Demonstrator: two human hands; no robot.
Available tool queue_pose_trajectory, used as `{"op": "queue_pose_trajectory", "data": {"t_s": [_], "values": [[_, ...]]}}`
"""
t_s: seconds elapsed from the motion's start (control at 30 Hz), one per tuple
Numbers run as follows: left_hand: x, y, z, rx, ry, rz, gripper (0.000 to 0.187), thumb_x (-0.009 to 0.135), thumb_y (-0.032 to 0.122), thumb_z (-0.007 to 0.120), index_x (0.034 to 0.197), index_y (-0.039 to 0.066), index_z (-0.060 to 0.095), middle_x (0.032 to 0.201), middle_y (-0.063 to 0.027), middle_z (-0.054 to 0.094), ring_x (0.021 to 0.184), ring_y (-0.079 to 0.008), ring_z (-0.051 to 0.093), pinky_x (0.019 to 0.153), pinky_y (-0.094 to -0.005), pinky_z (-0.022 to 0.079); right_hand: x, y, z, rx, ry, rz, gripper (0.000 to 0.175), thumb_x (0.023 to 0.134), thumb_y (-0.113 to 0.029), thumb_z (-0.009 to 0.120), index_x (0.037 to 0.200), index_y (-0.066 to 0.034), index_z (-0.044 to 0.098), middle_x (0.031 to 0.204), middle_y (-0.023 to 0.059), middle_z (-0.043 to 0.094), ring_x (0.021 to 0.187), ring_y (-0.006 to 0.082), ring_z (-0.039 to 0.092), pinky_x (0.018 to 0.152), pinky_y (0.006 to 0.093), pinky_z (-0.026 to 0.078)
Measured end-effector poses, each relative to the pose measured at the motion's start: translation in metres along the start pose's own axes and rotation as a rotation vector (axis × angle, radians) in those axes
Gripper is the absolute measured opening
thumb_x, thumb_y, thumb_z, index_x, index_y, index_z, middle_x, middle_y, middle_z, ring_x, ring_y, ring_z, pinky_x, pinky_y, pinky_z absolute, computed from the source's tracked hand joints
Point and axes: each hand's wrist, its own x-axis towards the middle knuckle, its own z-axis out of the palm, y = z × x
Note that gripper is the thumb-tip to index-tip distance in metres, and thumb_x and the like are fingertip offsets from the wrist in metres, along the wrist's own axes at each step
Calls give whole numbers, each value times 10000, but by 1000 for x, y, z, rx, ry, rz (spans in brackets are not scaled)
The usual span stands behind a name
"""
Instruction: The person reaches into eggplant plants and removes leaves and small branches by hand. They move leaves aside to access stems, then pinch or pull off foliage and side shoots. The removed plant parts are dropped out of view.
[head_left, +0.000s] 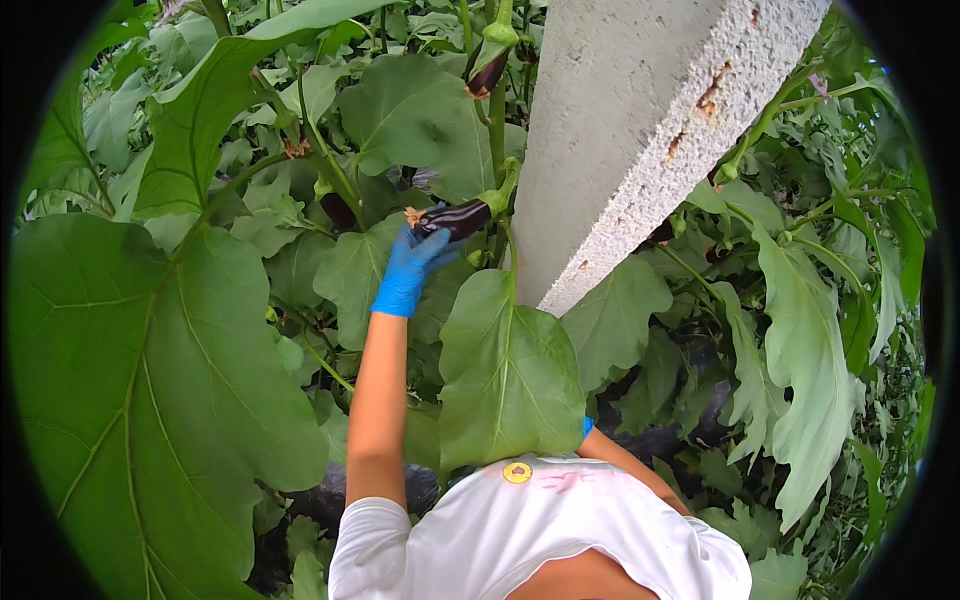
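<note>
My left hand (416, 262), in a blue disposable glove, is raised at the centre-left of the head view. Its fingers are around the lower end of a dark purple eggplant (463, 219), which hangs nearly sideways from its green calyx on the plant. Dried brown blossom clings to the fruit's tip. Of my right hand (587, 426) only a scrap of blue glove shows; a broad eggplant leaf (510, 367) hides the rest. Another small eggplant (487, 69) with a green calyx hangs above, and a further dark one (337, 211) is partly behind stems to the left.
A rough concrete post (600, 142) with rust stains slants down just right of the held fruit. A very large leaf (150, 375) fills the left side. More eggplant foliage (795, 322) crowds the right, and dark plastic sheeting (322, 499) shows low between leaves.
</note>
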Motion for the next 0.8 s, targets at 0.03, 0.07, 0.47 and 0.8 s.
{"op": "queue_pose_trajectory", "data": {"t_s": [0.03, 0.07, 0.47, 0.8], "values": [[2, 2, -5, -181, -22, -202, 610, 941, 417, 499, 1366, 1, 359, 1309, -181, 497, 1180, -303, 524, 890, -399, 512, -3, 3, 1, -68, 29, -24, 337, 946, -195, 514, 1243, -36, 542, 1230, 87, 574, 1076, 168, 553, 928, 304, 451], [5, 6, -12, -548, -142, -326, 778, 910, 621, 365, 1382, 3, 336, 1332, -218, 472, 1190, -433, 492, 858, -506, 519, -7, 5, 3, -149, 62, -50, 336, 945, -195, 515, 1239, -36, 543, 1229, 88, 574, 1075, 170, 553, 928, 305, 451], [46, -18, -27, -809, -545, -795, 559, 960, 312, 414, 1383, -40, 320, 1247, -333, 478, 1056, -493, 557, 830, -575, 523, -37, 5, 28, -501, 230, -121, 317, 933, -203, 528, 1198, -34, 562, 1216, 104, 579, 1063, 193, 562, 919, 317, 456], [9, 11, -1, -259, -324, -510, 484, 905, 168, 585, 1294, -62, 409, 1110, -186, 600, 997, -284, 616, 935, -373, 483, -37, 10, 18, -538, 250, -98, 302, 923, -210, 540, 1164, -32, 578, 1205, 117, 583, 1054, 212, 569, 912, 328, 460]]}}
